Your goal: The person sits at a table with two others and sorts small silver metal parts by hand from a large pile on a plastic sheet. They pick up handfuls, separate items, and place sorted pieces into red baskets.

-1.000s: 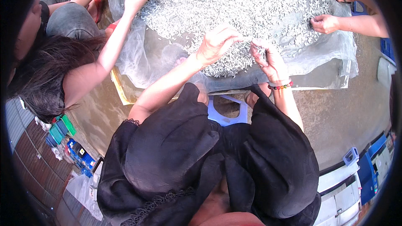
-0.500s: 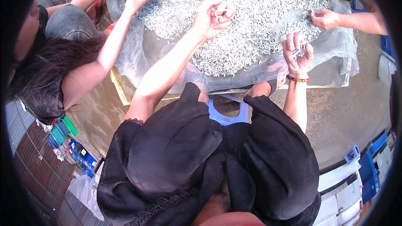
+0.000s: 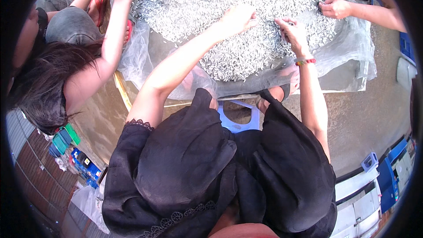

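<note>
Small, slender silvery-white pieces (image 3: 198, 20), perhaps small fish, lie in a broad heap on a sheer white mesh sheet (image 3: 141, 53) before me. My left hand (image 3: 239, 18) is over the middle of the heap, back up, with its fingers curled; what they hold is hidden beneath. To the right of it, my right hand (image 3: 293, 34), with a beaded bracelet (image 3: 305, 61) at the wrist, is closed, thumb and fingers drawn together. A few of the silvery pieces show in its grip.
At the left, another person's arm (image 3: 115, 39) reaches over the sheet's far-left side. From the right, a co-worker's hand (image 3: 335, 8) pinches at the heap's edge. A blue plastic stool (image 3: 240, 125) stands between my knees. White and blue boxes (image 3: 359, 198) lie lower right.
Both my hands have turned over from palm-up to palm-down, low over the heap. The right moved forward and left, the left slightly right. The left person's hand has moved farther away.
</note>
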A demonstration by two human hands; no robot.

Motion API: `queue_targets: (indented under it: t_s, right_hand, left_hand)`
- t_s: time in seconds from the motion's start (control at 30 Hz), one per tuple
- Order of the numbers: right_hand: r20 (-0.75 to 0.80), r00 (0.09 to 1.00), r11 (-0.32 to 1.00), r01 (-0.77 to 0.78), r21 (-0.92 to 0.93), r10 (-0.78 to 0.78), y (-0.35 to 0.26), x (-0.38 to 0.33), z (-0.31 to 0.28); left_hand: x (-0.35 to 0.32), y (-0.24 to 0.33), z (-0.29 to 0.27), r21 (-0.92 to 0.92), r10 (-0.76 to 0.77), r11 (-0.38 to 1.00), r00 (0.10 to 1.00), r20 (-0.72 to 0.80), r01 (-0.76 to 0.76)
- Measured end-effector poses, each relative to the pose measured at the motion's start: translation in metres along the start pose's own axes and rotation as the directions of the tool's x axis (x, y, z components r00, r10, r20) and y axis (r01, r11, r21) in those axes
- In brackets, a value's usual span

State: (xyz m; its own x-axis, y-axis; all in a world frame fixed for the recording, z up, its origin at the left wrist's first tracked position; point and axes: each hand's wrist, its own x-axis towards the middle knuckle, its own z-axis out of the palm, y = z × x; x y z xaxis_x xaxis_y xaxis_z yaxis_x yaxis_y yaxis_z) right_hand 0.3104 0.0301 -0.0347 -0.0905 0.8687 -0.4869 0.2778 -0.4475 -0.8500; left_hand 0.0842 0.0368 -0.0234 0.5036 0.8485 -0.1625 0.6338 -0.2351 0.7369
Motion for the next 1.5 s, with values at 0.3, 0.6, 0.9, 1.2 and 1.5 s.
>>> queue_targets:
  t_s: [0.3,0.6,0.9,1.2,1.5]
  right_hand:
    - [0.144,0.974,0.669,0.225,-0.709,-0.175,-0.004,0.008,0.017]
    - [0.087,0.991,0.983,-0.112,0.142,0.1,-0.015,-0.032,0.005]
    - [0.263,0.958,0.734,-0.099,0.672,-0.111,-0.03,-0.043,0.001]
    - [0.191,0.97,0.703,-0.032,0.71,-0.149,-0.033,-0.05,0.011]
    - [0.286,0.958,0.481,-0.255,0.839,0.011,-0.03,-0.049,0.016]
  left_hand:
    - [-0.029,-0.003,0.019,0.038,0.085,0.996,0.985,-0.149,-0.08]
    - [-0.053,-0.004,-0.034,-0.657,-0.137,0.731,0.983,0.123,0.184]
    - [-0.025,0.006,-0.055,-0.896,-0.171,0.423,0.983,0.069,0.136]
    - [-0.016,-0.021,-0.01,0.247,0.146,0.965,0.958,-0.246,-0.084]
    - [-0.032,-0.005,-0.029,-0.812,-0.102,0.505,0.955,0.28,0.292]
